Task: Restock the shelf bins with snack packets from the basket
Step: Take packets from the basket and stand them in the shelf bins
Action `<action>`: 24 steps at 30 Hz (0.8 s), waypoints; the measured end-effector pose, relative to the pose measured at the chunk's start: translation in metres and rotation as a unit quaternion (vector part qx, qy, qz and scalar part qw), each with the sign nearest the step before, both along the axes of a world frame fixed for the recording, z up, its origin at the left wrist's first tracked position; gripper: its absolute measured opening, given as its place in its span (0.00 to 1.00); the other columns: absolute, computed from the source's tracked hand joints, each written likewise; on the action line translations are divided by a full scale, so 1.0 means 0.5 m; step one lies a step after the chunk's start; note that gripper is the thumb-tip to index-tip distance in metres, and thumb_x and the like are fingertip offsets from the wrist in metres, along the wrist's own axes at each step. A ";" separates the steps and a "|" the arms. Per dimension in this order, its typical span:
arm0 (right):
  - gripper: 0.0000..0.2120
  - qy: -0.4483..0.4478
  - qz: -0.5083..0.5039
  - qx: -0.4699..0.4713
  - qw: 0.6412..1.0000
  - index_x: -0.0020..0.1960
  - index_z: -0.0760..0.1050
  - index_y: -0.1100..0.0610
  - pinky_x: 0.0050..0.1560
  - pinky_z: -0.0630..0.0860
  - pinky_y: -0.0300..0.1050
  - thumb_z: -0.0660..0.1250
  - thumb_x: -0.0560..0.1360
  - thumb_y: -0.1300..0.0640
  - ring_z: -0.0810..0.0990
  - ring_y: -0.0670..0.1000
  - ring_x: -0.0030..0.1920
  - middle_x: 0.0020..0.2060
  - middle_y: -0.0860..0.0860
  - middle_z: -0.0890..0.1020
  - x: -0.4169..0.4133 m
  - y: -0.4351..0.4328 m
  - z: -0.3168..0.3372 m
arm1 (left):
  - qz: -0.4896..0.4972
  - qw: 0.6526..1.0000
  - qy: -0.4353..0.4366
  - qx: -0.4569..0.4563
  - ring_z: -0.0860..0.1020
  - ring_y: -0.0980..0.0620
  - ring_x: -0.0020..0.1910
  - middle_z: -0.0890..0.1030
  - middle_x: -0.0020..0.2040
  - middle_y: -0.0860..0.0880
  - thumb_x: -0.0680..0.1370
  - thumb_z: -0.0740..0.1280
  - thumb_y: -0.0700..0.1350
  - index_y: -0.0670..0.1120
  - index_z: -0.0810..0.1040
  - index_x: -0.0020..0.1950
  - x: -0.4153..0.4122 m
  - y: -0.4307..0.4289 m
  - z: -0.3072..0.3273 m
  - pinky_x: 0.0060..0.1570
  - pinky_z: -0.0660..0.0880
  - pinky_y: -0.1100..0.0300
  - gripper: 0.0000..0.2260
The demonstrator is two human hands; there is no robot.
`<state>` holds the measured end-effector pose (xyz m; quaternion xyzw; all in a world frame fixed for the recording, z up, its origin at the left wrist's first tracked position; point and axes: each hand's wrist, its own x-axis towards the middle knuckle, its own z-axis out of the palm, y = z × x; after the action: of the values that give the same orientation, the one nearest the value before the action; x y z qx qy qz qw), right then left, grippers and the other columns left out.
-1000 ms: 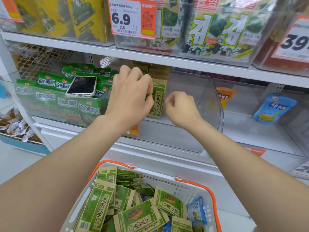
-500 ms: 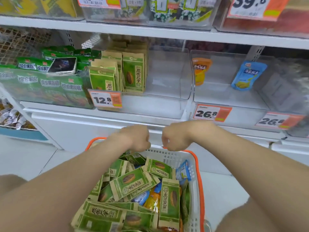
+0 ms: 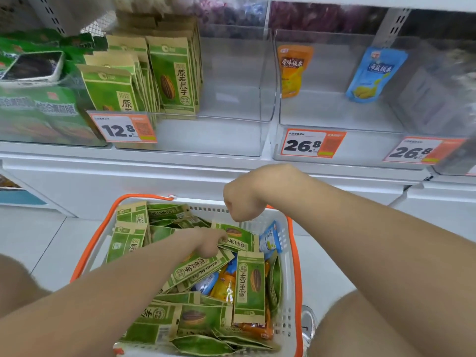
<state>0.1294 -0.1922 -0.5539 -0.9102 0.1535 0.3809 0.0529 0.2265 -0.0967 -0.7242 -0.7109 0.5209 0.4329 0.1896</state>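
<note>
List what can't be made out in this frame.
All in the head view:
- Left hand grip: its own back hides the fingers among the sunflower seed packets.
- Basket lower layers: buried under the top packets.
- Price tag small print: too small, blurred.
- Far-right bin contents: motion blur.
- Phone screen: blurred.

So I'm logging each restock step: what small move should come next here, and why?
Probably close the left hand on a green seed packet under it and lift it toward the 12.8 bin, whose right half stands bare. The right hand hovers fisted over the basket, holding nothing.
</note>
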 end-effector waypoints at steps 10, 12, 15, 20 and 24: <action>0.11 -0.018 -0.018 0.020 0.999 0.45 0.79 0.57 0.49 0.82 0.54 0.61 0.80 0.53 0.84 0.58 0.46 0.45 0.53 0.85 0.005 -0.034 0.024 | 0.248 0.943 0.015 -0.220 0.82 0.55 0.45 0.86 0.43 0.52 0.76 0.74 0.36 0.45 0.88 0.42 0.016 -0.042 -0.031 0.50 0.80 0.60 0.06; 0.11 -0.016 -0.016 0.026 0.999 0.45 0.78 0.56 0.52 0.82 0.55 0.61 0.81 0.53 0.84 0.57 0.47 0.45 0.53 0.84 0.001 -0.033 0.028 | 0.298 0.920 0.037 -0.251 0.81 0.58 0.41 0.84 0.39 0.53 0.75 0.73 0.32 0.47 0.87 0.39 0.011 -0.042 -0.013 0.42 0.77 0.65 0.11; 0.11 -0.012 -0.018 0.027 0.999 0.45 0.78 0.54 0.52 0.82 0.54 0.61 0.81 0.52 0.84 0.54 0.46 0.44 0.50 0.83 -0.008 -0.034 0.033 | 0.299 0.910 0.030 -0.285 0.78 0.52 0.40 0.80 0.38 0.53 0.75 0.66 0.34 0.49 0.79 0.37 0.011 -0.045 0.034 0.33 0.69 0.65 0.12; 0.15 -0.008 -0.033 0.013 0.999 0.64 0.80 0.56 0.60 0.81 0.53 0.63 0.81 0.53 0.84 0.53 0.56 0.58 0.50 0.84 -0.024 -0.041 0.039 | 0.315 0.882 0.068 -0.343 0.72 0.45 0.44 0.74 0.41 0.48 0.75 0.58 0.29 0.47 0.69 0.42 0.017 -0.034 0.115 0.33 0.65 0.58 0.12; 0.15 -0.036 -0.042 -0.018 0.998 0.54 0.80 0.58 0.49 0.80 0.48 0.67 0.81 0.46 0.82 0.55 0.51 0.55 0.54 0.84 -0.045 -0.047 0.058 | 0.366 0.838 0.130 -0.382 0.71 0.45 0.37 0.74 0.44 0.42 0.81 0.56 0.32 0.48 0.68 0.51 0.027 -0.008 0.157 0.32 0.65 0.55 0.11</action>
<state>0.1070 -0.2158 -0.5251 -0.9168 0.1966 0.3427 0.0576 0.2398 -0.1009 -0.6457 -0.8029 0.3665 0.3257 -0.3392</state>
